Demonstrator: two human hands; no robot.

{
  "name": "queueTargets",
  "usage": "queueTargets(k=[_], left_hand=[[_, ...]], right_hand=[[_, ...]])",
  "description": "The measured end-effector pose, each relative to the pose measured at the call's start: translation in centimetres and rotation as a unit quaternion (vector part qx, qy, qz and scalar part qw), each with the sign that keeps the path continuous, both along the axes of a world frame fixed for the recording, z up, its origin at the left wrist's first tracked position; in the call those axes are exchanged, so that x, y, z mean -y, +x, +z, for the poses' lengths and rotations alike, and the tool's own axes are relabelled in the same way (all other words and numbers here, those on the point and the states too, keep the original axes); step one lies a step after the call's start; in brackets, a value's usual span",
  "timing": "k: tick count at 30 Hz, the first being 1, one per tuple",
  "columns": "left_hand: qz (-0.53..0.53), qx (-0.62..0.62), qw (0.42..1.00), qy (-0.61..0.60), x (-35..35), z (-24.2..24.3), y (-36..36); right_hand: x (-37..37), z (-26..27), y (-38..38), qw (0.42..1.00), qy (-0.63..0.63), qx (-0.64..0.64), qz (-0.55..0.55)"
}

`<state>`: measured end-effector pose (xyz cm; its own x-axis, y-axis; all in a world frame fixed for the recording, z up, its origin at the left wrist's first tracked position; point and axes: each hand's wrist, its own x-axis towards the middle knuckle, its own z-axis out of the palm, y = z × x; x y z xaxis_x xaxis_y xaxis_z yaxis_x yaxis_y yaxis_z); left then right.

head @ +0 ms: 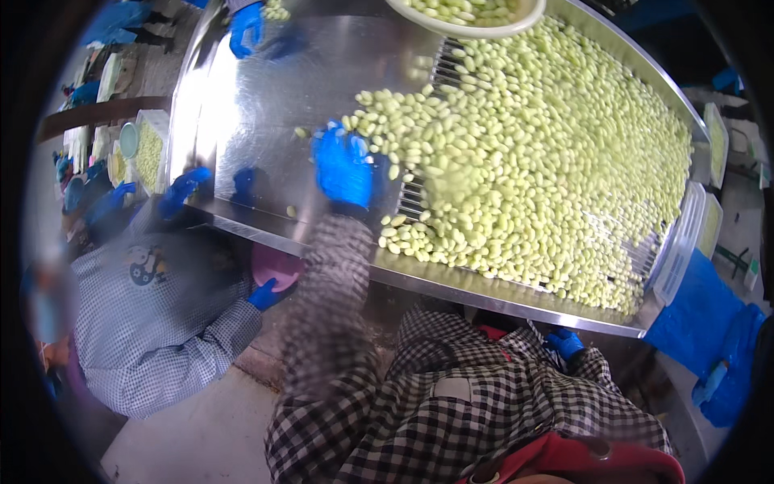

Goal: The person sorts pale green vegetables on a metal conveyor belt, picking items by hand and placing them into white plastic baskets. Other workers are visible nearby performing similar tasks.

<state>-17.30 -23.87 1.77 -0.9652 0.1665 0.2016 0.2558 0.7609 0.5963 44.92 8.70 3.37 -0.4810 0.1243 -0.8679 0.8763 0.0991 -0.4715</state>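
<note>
Blue-gloved, my left hand (343,166) reaches over the steel sorting table (290,78), back upward and fingers spread, at the left edge of a heap of pale green oval grapes or beans (544,157). A few pieces lie beside its fingertips; no grip on any is visible. My right hand (565,343), also in a blue glove, is low beyond the table's near rim, beside my checked clothing. Its fingers are partly hidden, so what it holds cannot be told. The heap covers much of a slotted metal grate (411,196).
A pale bowl (471,30) of green pieces stands at the far side. A co-worker (163,314) at left has gloved hands by the table and a pink bowl (275,266). Another gloved hand (246,30) is at the far left. A clear plastic crate (680,248) adjoins the right end.
</note>
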Motion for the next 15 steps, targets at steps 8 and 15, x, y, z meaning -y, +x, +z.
queueTargets(k=[8, 15], left_hand=[[-0.208, -0.070, 0.976, -0.015, -6.5, -7.9, -4.5], [-0.210, -0.110, 0.962, -0.133, -3.5, -4.2, 0.2]], right_hand=[[-4.1, -2.7, 15.7, 0.993, 0.072, 0.040, -0.088], [-3.8, -5.6, 15.7, 0.958, 0.232, 0.077, -0.150]])
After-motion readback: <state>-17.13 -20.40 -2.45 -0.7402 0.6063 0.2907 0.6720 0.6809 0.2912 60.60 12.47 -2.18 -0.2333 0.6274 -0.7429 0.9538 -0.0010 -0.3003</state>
